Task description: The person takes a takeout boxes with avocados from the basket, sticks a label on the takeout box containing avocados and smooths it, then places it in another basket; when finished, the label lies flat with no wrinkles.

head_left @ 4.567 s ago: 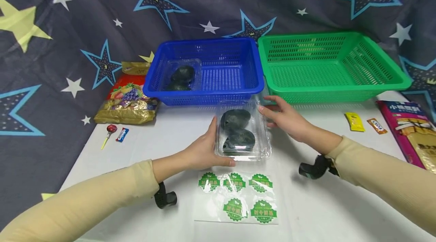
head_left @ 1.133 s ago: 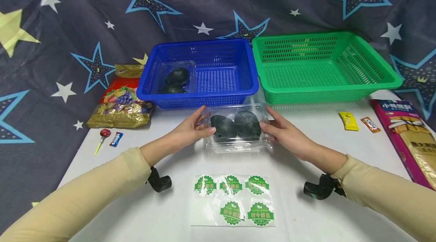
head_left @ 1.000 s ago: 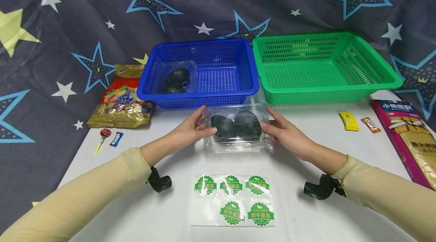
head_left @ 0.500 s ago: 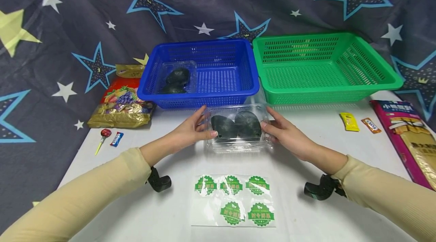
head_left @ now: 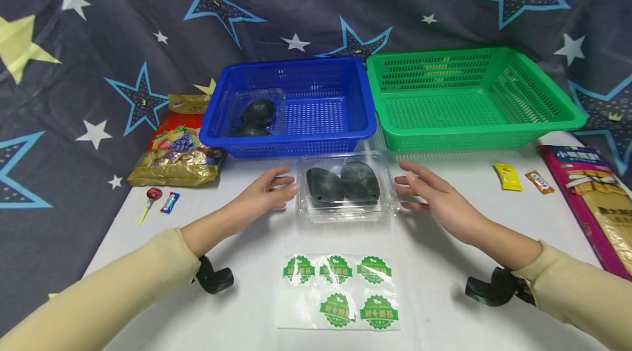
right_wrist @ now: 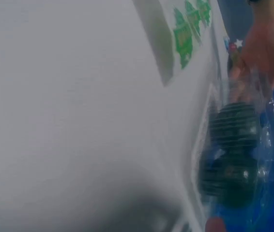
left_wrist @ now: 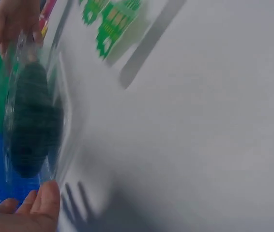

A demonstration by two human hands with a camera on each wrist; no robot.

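On the white table in the head view stands a clear plastic clamshell box (head_left: 348, 213), its lid down. Inside, two dark green oval fruits (head_left: 359, 182) lie side by side. My left hand (head_left: 257, 197) is just off the box's left end, fingers loosely bent and holding nothing. Off the right end is my right hand (head_left: 444, 203), fingers spread, with a gap to the box. In the left wrist view the box (left_wrist: 62, 140) appears blurred beyond my fingertips. Nearer to me lies a sheet of round green stickers (head_left: 296, 307); one spot on it is bare.
Behind the box stand a blue basket (head_left: 291, 143), holding another clamshell box (head_left: 278, 100) with dark fruits, and a green basket (head_left: 484, 140). Left are a candy bag (head_left: 180, 145), a lollipop (head_left: 153, 193) and a small candy (head_left: 170, 203). Right are wrapped sweets (head_left: 507, 176) and a purple packet (head_left: 587, 186).
Earlier the box was turned sideways from lengthwise and set before the blue basket with both hands on it. Since half a second ago both hands have let go and drawn apart, left and right.
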